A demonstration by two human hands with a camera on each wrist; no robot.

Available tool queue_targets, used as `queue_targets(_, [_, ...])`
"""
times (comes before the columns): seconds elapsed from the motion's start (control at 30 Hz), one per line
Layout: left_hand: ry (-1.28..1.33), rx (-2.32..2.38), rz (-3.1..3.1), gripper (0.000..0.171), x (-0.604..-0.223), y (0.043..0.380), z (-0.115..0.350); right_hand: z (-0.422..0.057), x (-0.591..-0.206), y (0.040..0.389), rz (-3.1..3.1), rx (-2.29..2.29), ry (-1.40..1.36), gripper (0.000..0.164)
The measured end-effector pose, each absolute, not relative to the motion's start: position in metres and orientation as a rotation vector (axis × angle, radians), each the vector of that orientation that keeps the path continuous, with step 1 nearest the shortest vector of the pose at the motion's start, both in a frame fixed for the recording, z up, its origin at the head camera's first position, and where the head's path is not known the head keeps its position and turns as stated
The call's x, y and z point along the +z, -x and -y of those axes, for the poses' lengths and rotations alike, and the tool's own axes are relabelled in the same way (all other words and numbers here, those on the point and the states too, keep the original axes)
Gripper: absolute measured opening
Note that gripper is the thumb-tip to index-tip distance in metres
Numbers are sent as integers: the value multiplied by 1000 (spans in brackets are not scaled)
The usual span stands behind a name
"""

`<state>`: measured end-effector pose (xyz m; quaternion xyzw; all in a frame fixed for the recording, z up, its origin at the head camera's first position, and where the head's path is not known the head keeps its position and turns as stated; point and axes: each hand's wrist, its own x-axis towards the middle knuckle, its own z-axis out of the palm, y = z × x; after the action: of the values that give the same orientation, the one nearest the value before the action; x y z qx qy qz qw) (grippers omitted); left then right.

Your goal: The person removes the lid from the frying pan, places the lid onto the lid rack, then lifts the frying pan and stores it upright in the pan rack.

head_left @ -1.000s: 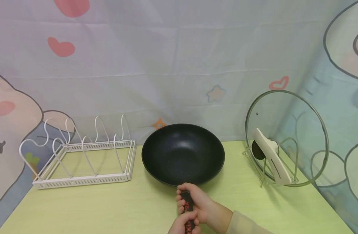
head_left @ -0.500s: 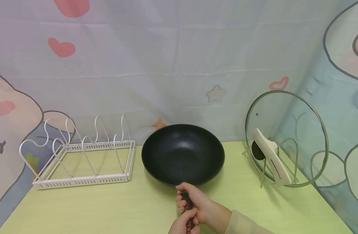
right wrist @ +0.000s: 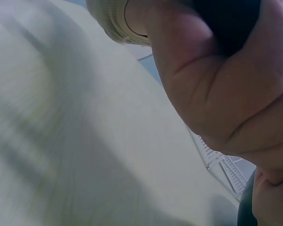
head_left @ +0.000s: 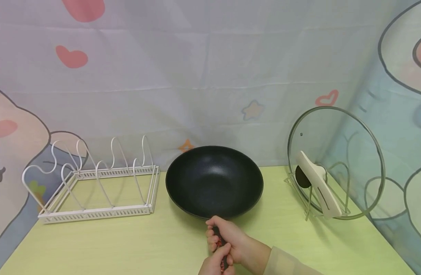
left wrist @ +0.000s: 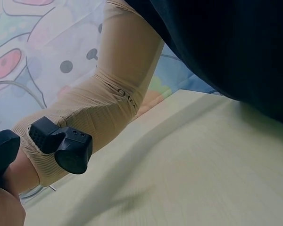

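Note:
A black wok (head_left: 214,183) with a wide, deep bowl is at the middle of the table in the head view, its handle (head_left: 225,262) pointing toward me. My right hand (head_left: 232,238) grips the handle close to the bowl, fingers curled round it. Just behind it, my left hand (head_left: 214,264) holds the rear part of the same handle, partly cut off by the lower frame edge. Red lettering on the handle shows between the fingers. In the right wrist view, the right hand (right wrist: 217,89) curls round the dark handle. Whether the wok touches the table is hard to tell.
A white wire rack (head_left: 97,212) with several upright loops stands on the left. On the right, a glass lid (head_left: 377,152) with a cream handle leans in a small wire stand (head_left: 310,204). A printed cloth (head_left: 210,76) hangs behind the pale yellow-green table (head_left: 104,244).
The wok's handle has turned slightly in my hands, so less red lettering shows. Both hands keep their hold, and the wok stays almost where it was.

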<state>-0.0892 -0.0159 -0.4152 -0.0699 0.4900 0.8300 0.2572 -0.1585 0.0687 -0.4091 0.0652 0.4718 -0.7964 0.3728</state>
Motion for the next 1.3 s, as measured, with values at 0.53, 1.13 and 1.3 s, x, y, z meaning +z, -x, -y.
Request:
queue_targets(0.53, [175, 2227, -1424, 40, -403, 88, 16, -68, -395, 162, -1263, -2034, -114, 19])
queue_targets(1.13, [185, 2239, -1484, 38, -397, 85, 14, -68, -389, 160, -1230, -2046, -99, 19])
queue_targets(1.3, [204, 2231, -1530, 37, -395, 83, 13, -69, -388, 159, -1224, -2044, -93, 19])
